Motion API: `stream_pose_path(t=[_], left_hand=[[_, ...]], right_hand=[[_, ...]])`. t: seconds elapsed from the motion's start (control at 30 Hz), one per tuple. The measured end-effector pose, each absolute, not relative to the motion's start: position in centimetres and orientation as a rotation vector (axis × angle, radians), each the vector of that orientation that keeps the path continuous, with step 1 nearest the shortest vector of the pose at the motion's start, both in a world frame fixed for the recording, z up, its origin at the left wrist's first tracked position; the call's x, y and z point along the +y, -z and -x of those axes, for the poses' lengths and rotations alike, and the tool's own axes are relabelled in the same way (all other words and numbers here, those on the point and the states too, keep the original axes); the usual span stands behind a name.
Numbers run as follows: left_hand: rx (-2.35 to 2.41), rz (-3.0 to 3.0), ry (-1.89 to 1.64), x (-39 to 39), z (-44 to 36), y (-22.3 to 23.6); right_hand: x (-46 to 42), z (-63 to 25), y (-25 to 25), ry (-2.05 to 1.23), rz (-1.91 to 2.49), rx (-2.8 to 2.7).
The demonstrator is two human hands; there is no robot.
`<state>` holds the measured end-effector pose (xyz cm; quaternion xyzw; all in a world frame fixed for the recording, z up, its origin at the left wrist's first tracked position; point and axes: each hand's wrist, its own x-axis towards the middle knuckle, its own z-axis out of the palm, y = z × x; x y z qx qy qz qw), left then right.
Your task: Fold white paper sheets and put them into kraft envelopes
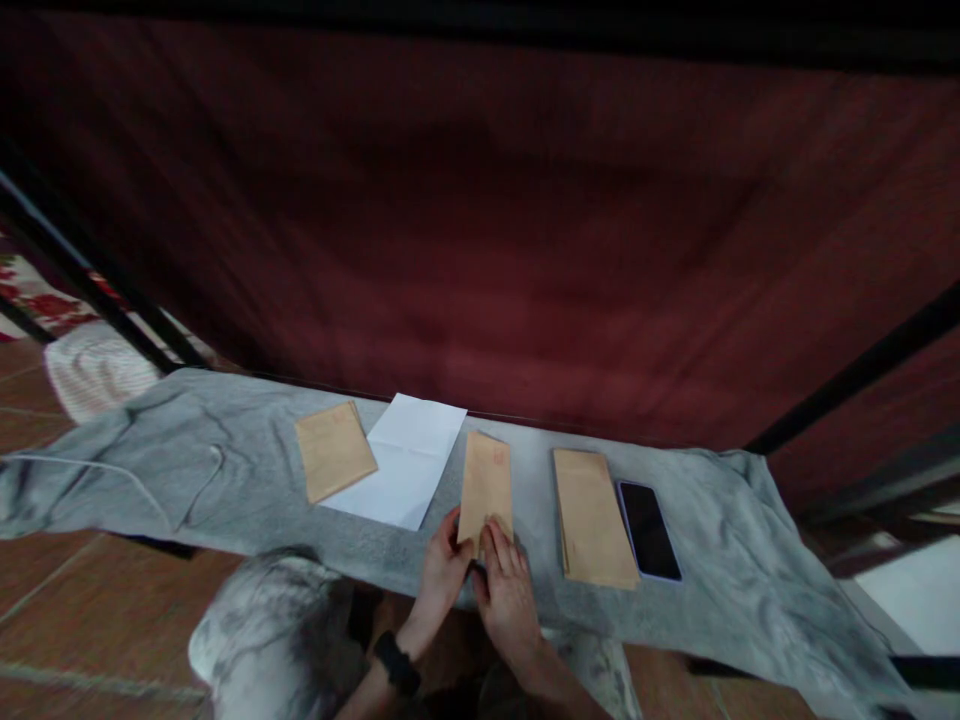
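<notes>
A long brown paper envelope (486,480) with small red printing near its far end lies lengthwise before me on the grey cloth. My left hand (445,562), with a dark watch on the wrist, grips its near left corner. The fingers of my right hand (507,580) lie flat across the near end, close together, and the thumb points toward the left hand. What is under the near edge is hidden by my hands. Left of the envelope is a creased white sheet of paper (412,455). Brown envelopes (334,450) partly cover that sheet.
To the right lies a stack of brown envelopes (592,520), beside a phone (650,530) with a dark screen. A grey cloth (712,520) covers the narrow surface. A dark red panel (480,250) rises behind it. A white cable (112,467) runs across the left end.
</notes>
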<state>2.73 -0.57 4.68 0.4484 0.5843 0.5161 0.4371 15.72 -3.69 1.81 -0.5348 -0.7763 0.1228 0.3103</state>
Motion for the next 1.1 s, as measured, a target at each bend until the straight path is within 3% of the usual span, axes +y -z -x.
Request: stream_pose_path(t=[0.17,0.37,0.53,0.7,0.77,0.97,1.1], left_hand=[[1.373,-1.080,-1.275,-1.1,-4.9,-7.8],[1.388,-0.821,-1.145,-1.3,-6.5,-5.7],[1.319,-0.823,-1.079,-1.0,-5.7,-3.6],[1.566,-1.183,-0.943,-0.3,-2.7,-3.1],[1.682,-1.382,-0.873,-0.4,-2.0,-3.0],[2.011,-1.879,-0.594,-1.9,-2.0,-2.8],[1.946,-2.218,-0.669,-1.1,-3.2,-2.8]], right_hand=[[-1.2,-17.0,-3.9,-0.826,1.383,-1.429],[-1.4,-16.5,-5.7,-1.376,1.090,-0.487],[-2.8,-16.6,-5.4,-1.569,1.008,-0.632],[-4.3,-19.2,-3.9,-1.719,1.154,-0.970],[-4.4,-19.9,-3.4,-1.539,1.270,-1.277],[-3.3,-19.9,-2.7,-0.301,1.347,-2.034],[-3.5,-19.7,-1.1,0.030,1.381,-2.154]])
